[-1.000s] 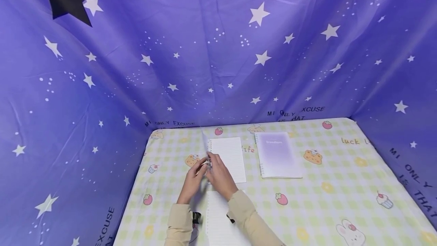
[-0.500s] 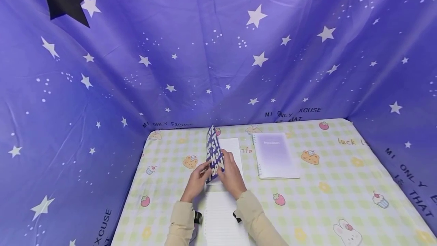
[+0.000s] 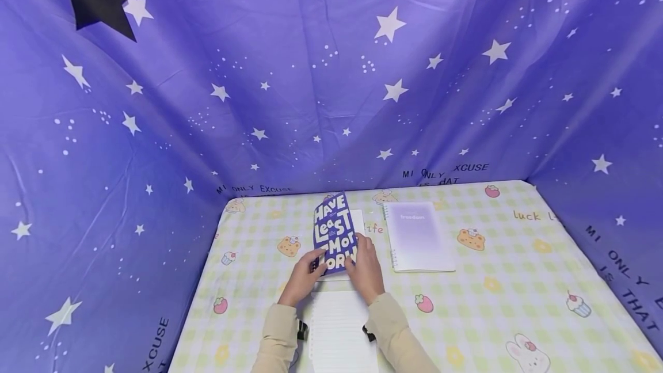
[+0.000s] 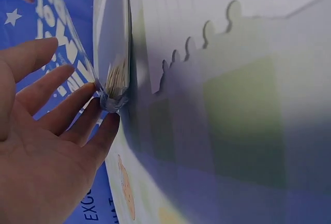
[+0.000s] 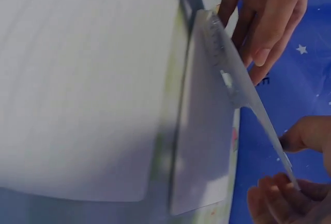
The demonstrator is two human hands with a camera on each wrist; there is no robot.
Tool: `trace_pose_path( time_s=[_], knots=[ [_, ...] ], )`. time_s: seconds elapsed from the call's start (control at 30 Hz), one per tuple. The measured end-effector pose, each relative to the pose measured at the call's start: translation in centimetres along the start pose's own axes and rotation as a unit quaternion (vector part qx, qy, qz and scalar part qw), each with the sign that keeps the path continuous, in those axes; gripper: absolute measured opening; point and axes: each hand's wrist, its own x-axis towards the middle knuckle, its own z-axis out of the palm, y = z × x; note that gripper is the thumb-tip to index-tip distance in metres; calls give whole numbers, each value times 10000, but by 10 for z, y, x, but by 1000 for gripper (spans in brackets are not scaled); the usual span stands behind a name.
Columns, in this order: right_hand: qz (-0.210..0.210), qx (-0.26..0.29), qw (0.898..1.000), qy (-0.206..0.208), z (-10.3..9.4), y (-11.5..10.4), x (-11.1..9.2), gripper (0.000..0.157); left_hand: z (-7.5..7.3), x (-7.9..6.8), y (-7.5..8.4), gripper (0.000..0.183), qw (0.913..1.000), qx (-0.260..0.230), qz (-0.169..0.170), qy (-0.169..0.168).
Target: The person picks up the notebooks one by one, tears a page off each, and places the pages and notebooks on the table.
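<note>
A purple cover with pale block lettering (image 3: 334, 220) is held tilted over a white-paged notebook (image 3: 358, 221), its right edge pinched by the right hand (image 3: 366, 269). The clear ring binding (image 4: 112, 101) is touched by the left hand's (image 3: 301, 280) loosely extended fingers. White lined paper (image 3: 344, 330) is laid nearer; a lilac spiral notebook (image 3: 419, 240) is set rightward.

The cover (image 3: 334, 235) stands tilted between the left hand (image 3: 302, 275) and the right hand (image 3: 366, 269), blocking a straight way down to most of the lined pages (image 3: 358, 220). Between the forearms, a gap leads down to the paper (image 3: 344, 332). Right of the purple notebook (image 3: 419, 240), the tabletop (image 3: 466, 315) gives wide room, up to the curtain (image 3: 321, 73).
</note>
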Motion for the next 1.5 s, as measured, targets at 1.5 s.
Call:
trace_pose_path(
  time_s=[1.5],
  knots=[
    [54, -571, 9963, -635, 39, 20, -6, 41, -5, -5, -10, 48, 9774, 2062, 178, 437]
  ],
)
